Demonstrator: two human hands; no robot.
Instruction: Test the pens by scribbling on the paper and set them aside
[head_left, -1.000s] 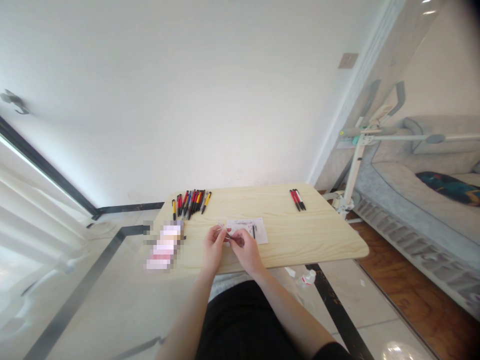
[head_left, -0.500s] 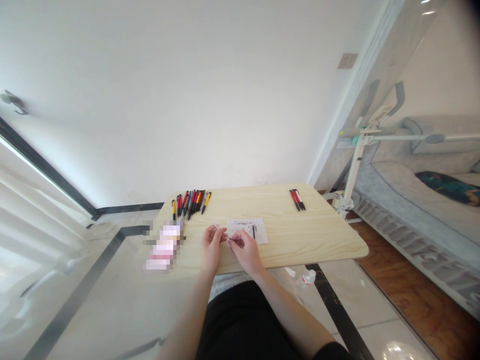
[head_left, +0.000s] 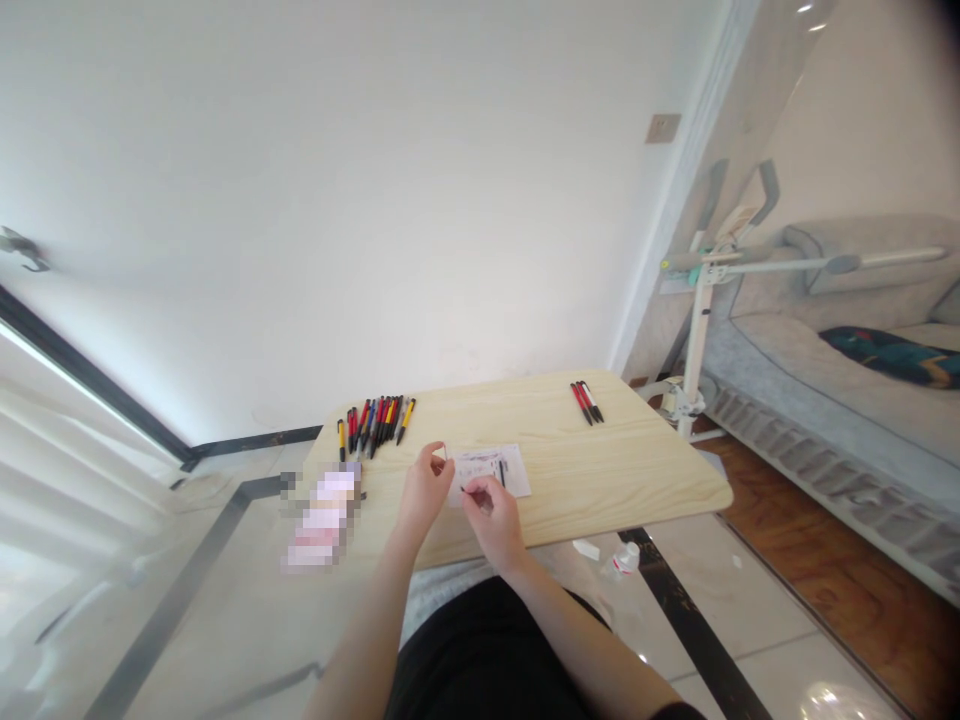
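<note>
My left hand (head_left: 426, 485) is closed in a pinch above the table, with a thin pale stick standing up from its fingertips; I cannot make out its kind. Close by on the right, my right hand (head_left: 493, 515) pinches a small dark piece, mostly covered by the fingers. Beneath and behind both hands lies a sheet of white paper (head_left: 517, 478) with dark scribbles. A short black stick (head_left: 502, 473) rests on that paper, just past the right hand.
On the wooden table (head_left: 600, 470), several click pens (head_left: 375, 422) in red, yellow and black lie at the back left. Three more pens (head_left: 586, 402) lie at the back right. A blurred-out pinkish item (head_left: 326, 515) is at the left edge. A plastic bottle (head_left: 626, 557) is on the floor.
My hands have moved apart. The left has risen slightly with the pale stick, and the right has dropped a little with the dark piece. The whole view has shifted slightly.
</note>
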